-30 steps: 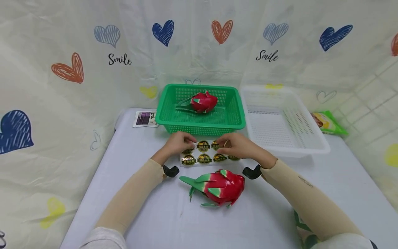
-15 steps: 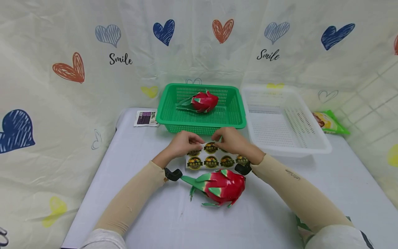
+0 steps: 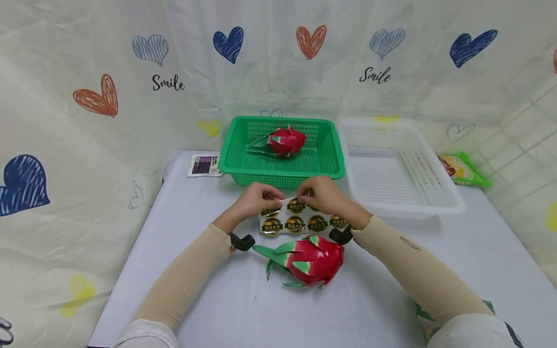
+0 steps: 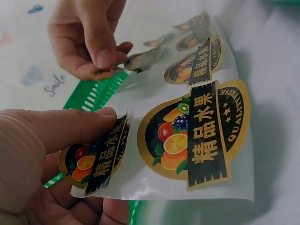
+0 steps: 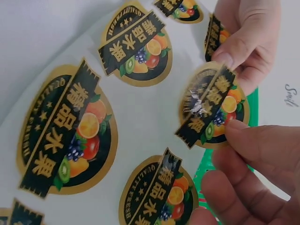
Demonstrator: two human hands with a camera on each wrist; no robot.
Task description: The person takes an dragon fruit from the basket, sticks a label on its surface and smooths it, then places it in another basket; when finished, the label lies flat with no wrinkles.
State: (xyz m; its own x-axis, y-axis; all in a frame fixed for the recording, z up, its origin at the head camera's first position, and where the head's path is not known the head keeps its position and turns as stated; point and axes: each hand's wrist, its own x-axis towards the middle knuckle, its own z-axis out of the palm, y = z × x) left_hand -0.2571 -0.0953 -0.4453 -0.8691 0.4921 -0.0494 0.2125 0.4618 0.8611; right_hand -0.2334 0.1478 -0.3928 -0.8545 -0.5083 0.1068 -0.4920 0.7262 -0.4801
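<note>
A sheet of round fruit stickers (image 5: 140, 117), gold and black, is held up just in front of the green basket in the head view. My left hand (image 3: 254, 201) grips its left end, thumb on top over one sticker and fingers behind. At the far edge, my right hand (image 3: 324, 195) pinches the rim of one sticker (image 5: 222, 103) between thumb and finger. How much of that sticker is off the sheet I cannot tell. Nearer me, below both hands, a red dragon fruit (image 3: 319, 261) with green leaves lies on its side on the table.
Behind the sheet, the green basket (image 3: 280, 175) contains another dragon fruit (image 3: 287, 143). A white basket (image 3: 383, 169) stands to its right, with a green packet (image 3: 464, 169) beyond. A small purple-and-white packet (image 3: 204, 165) lies at left. The right arm partly covers a green-patterned thing (image 3: 425, 316).
My right hand has moved left along the sheet's far edge to another sticker. The sheet and my left hand have shifted slightly right. Over the last half second hardly anything differs.
</note>
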